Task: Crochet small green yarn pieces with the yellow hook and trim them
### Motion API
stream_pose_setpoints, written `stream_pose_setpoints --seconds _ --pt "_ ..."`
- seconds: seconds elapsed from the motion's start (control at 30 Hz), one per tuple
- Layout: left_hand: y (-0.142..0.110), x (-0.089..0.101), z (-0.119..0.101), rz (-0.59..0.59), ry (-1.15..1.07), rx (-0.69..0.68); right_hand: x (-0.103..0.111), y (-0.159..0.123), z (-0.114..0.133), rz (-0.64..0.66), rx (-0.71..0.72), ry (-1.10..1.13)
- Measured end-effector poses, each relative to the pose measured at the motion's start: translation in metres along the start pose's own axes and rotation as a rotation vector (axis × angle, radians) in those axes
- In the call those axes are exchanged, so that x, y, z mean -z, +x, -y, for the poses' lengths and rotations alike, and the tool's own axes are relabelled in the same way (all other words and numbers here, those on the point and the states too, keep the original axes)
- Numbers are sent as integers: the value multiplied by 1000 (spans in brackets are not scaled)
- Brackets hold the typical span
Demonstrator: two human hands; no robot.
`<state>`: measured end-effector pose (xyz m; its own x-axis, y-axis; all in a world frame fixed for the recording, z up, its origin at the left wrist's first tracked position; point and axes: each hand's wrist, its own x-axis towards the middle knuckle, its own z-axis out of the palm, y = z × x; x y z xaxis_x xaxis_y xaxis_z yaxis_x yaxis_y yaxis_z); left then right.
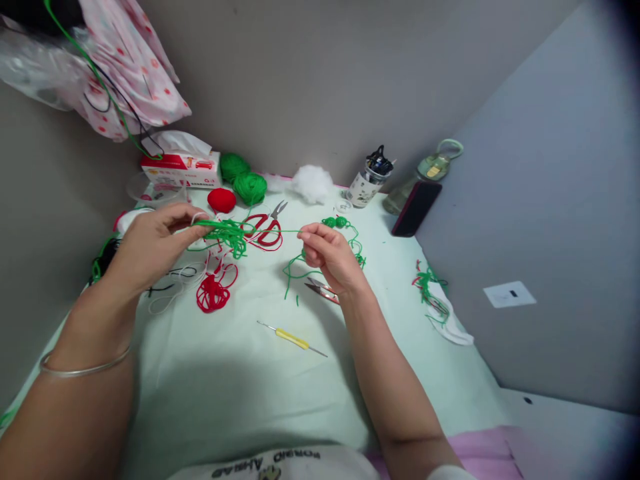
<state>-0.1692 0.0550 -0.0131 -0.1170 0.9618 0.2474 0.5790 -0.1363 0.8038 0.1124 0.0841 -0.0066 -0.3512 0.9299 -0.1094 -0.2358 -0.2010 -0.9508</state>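
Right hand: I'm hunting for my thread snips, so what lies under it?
Under the right hand lie small red-handled metal thread snips on the pale green tablecloth, beside loose green yarn strands. The wrist covers the snips' handle end.

Your left hand (153,243) covers the end of the green yarn tangle (227,235), so where its fingers actually pinch it cannot be told. Just behind your right hand (330,257), the small snips (320,289) are half hidden; only the blades show below the fingers. The thin strand running between your fingertips is too fine to follow along its whole length. Left of your left fingers, a dark bundle (103,260) sits partly behind your wrist, and what it is stays unclear. Both forearms are cut off by the bottom edge. Far beyond your fingers, the print on the tissue box (183,170) is too small to read.
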Motion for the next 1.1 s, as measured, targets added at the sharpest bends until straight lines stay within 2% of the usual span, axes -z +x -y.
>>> stream_pose_setpoints --seconds 0.17,0.27,0.33,0.43,0.6,0.67,0.77,0.93,1.1 --pt "0 0 -11 -134 -437 96 16 4 6 -210 93 30" --pt "3 0 -15 -209 -476 99 26 8 5 -352 165 56" --pt "3 -1 -15 -219 -460 104 27 9 4 -385 187 61" --pt "1 -7 -17 -188 -439 115 15 3 2 -319 193 5" --pt "-9 -27 -32 -82 -411 107 -26 -17 -4 24 164 -357" --pt "-13 -33 -37 -45 -414 101 -37 -22 -9 72 193 -469" --pt "-13 -35 -38 -30 -435 89 -38 -20 -15 49 215 -511" --pt "-3 -24 -24 -101 -500 70 -19 -8 -14 -16 161 -223" --pt "2 -22 -16 -180 -544 54 -12 -4 -11 -66 73 -77"
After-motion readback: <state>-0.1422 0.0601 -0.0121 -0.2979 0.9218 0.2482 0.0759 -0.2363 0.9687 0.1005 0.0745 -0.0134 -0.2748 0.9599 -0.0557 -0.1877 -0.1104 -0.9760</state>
